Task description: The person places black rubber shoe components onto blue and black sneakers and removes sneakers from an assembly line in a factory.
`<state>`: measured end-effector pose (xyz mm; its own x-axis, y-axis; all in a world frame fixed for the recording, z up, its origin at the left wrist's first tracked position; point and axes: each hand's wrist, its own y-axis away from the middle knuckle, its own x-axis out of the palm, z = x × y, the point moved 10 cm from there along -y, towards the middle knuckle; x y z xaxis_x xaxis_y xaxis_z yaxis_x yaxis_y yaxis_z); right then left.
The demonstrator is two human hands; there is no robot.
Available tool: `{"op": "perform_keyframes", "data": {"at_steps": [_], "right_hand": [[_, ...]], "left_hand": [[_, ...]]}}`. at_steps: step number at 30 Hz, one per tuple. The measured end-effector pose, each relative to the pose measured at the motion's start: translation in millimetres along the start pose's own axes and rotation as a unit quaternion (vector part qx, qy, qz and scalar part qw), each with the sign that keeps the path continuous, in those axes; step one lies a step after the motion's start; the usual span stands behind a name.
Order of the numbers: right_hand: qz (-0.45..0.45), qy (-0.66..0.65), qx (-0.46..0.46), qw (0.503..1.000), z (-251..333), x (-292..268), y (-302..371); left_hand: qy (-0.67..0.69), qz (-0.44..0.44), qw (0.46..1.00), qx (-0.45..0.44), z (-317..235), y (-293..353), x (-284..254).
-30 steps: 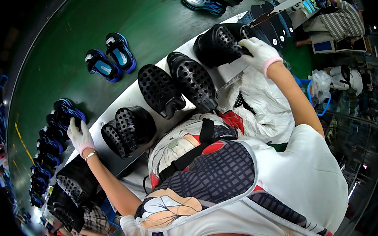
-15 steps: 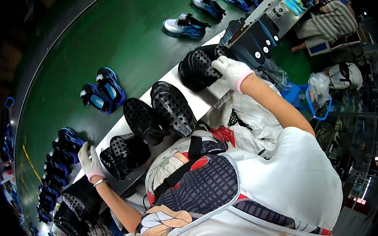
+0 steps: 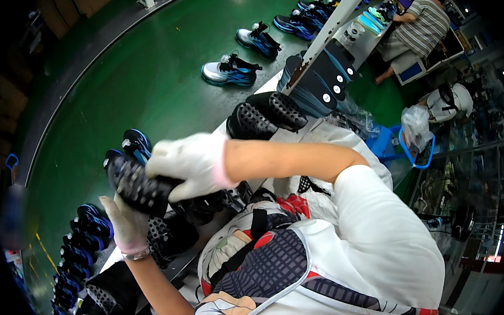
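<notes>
My right hand (image 3: 189, 163), in a white glove with a pink cuff, reaches across to the left and is closed on a black perforated clog (image 3: 137, 185). Motion blurs both hand and clog. Just below, my gloved left hand (image 3: 125, 226) is open, a finger stretched out beside the clog's lower end. Part of that hand is hidden by the clog, so whether they touch is unclear. Another black clog (image 3: 172, 231) stands to the right of my left hand. Two more clogs (image 3: 254, 119) remain at the far end of the white ledge.
The green conveyor (image 3: 116, 81) curves past on the left. It carries silver-and-blue sneakers (image 3: 229, 71) and a row of dark blue ones (image 3: 76, 250). A white post (image 3: 326, 36) rises by a stack of dark insoles (image 3: 323, 83). A person in a striped shirt (image 3: 422, 23) works farther back.
My right hand has swung from the far clogs toward my left hand, bringing a clog along. The sneakers on the conveyor have shifted slightly in view as the head moved.
</notes>
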<state>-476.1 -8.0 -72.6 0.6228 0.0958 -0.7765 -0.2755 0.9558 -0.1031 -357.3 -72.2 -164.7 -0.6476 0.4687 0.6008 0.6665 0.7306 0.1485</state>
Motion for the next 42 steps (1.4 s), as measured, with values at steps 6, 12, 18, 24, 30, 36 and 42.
{"op": "perform_keyframes", "data": {"at_steps": [6, 12, 18, 24, 30, 36, 42], "right_hand": [[0.079, -0.179, 0.1, 0.975, -15, 45, -50], [0.129, -0.111, 0.154, 0.973, -26, 97, -92], [0.186, 0.052, 0.153, 0.969, -48, 120, -121], [0.279, 0.17, 0.246, 0.913, -112, 154, -124], [0.323, 0.119, 0.247, 0.906, -143, 188, -165], [0.343, 0.214, 0.257, 0.878, -160, 211, -211], [0.352, 0.369, 0.124, 0.851, -144, 269, -238]], "left_hand": [[0.079, -0.097, 0.991, 0.037, -19, -5, -27], [0.013, -0.145, 0.983, 0.11, -33, -17, -82], [-0.22, -0.166, 0.961, -0.003, -24, -28, -143], [-0.588, -0.045, 0.803, 0.08, 15, -46, -192], [-0.659, -0.034, 0.743, 0.109, 65, -73, -212], [-0.678, -0.082, 0.724, 0.099, 69, -81, -219], [-0.672, -0.107, 0.726, 0.101, 73, -85, -225]]}}
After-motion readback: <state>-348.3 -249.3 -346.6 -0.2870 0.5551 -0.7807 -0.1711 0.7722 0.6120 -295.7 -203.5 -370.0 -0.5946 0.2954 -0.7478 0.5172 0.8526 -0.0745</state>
